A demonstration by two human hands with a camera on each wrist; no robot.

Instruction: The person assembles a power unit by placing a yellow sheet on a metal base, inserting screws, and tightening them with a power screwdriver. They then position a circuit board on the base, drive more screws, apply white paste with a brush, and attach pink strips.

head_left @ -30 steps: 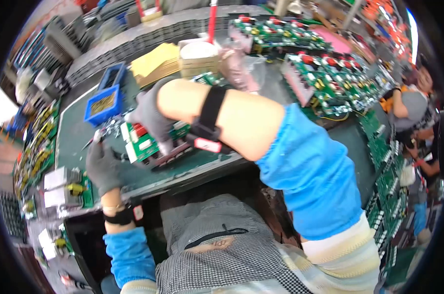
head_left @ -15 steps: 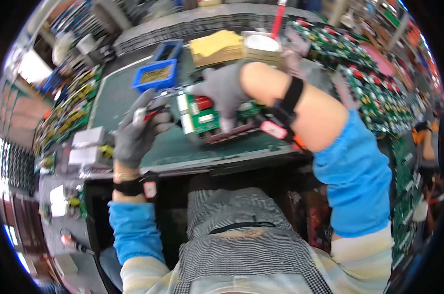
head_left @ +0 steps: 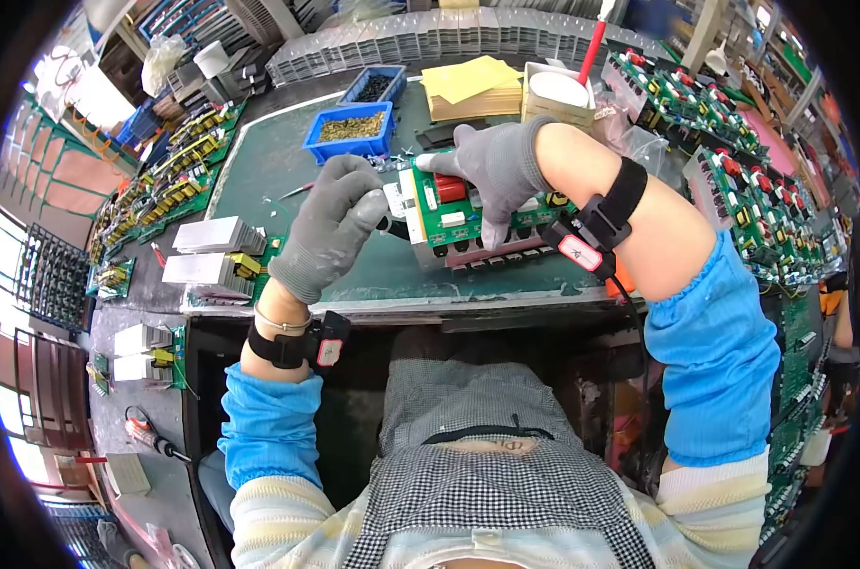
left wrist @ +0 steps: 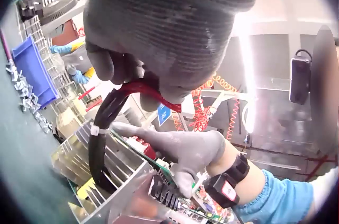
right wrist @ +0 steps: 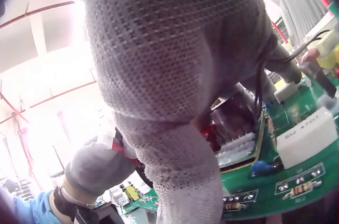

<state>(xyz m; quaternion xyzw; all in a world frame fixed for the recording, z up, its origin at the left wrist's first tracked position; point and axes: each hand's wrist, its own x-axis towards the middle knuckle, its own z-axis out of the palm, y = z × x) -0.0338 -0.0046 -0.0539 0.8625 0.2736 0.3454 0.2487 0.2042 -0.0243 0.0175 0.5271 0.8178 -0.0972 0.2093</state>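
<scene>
Gloved in grey, my left hand (head_left: 327, 232) (left wrist: 164, 28) is curled round a black and red cable bundle (left wrist: 98, 150), which runs down beside metal fins and carries a white tie. My right hand (head_left: 501, 171) (left wrist: 188, 152) (right wrist: 159, 59) grips a green circuit board (head_left: 449, 225) (right wrist: 254, 176), its thumb at the near edge and its fingers across the top. Red and white parts stand on the board, and a finned heatsink (left wrist: 124, 187) lies against its underside. The left hand is at the board's left end; its palm side is hidden in the head view.
Blue bins (head_left: 352, 149) of small parts stand behind the board, near yellow sheets (head_left: 472, 80) and a white box (head_left: 558, 87). Loose metal pieces and a thin red tool (head_left: 297, 191) lie on the green mat. Finished-looking boards with heatsinks (head_left: 216, 235) sit left, others (head_left: 743, 199) right.
My left hand has risen and turned over, closer to the board's left end. The right hand stays on the board. The head view has swung left and steadied.
</scene>
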